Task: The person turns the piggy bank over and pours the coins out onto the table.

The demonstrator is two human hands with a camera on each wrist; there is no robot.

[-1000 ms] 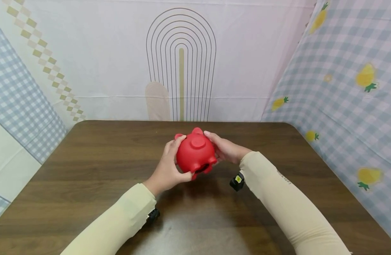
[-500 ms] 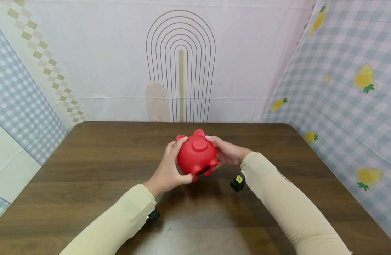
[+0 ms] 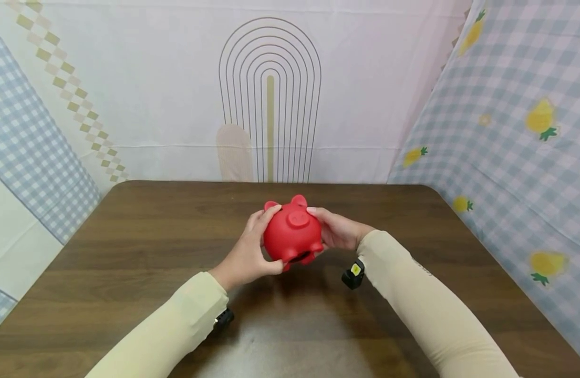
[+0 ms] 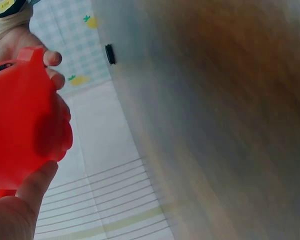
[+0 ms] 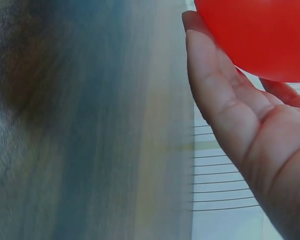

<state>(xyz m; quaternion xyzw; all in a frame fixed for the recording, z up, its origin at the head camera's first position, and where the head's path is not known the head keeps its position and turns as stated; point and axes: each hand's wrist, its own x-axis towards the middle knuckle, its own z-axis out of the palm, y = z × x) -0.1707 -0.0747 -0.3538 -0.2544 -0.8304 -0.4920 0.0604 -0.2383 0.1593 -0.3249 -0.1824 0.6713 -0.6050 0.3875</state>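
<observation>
A glossy red piggy bank (image 3: pixel 292 236) is held between both hands above the table, its snout toward the head camera and its ears at the top. A dark opening shows on its underside between the stubby feet. My left hand (image 3: pixel 247 249) grips its left side, thumb low by a foot and fingers up near an ear. On the other side my right hand (image 3: pixel 339 229) holds it with the thumb near the top and the other fingers partly hidden. The right wrist view shows those fingers along the red curved body (image 5: pixel 270 40).
The brown wood-grain table (image 3: pixel 153 236) extends around the hands, with its far edge against a white patterned cloth (image 3: pixel 365 94). A blue checked cloth (image 3: pixel 498 157) with yellow fruit prints hangs at the right. Black wrist devices (image 3: pixel 353 274) sit below the sleeves.
The piggy bank has shifted slightly to the right and tilted a little, so its snout faces the head camera more fully. Both hands keep their hold. The head view has shifted slightly.
</observation>
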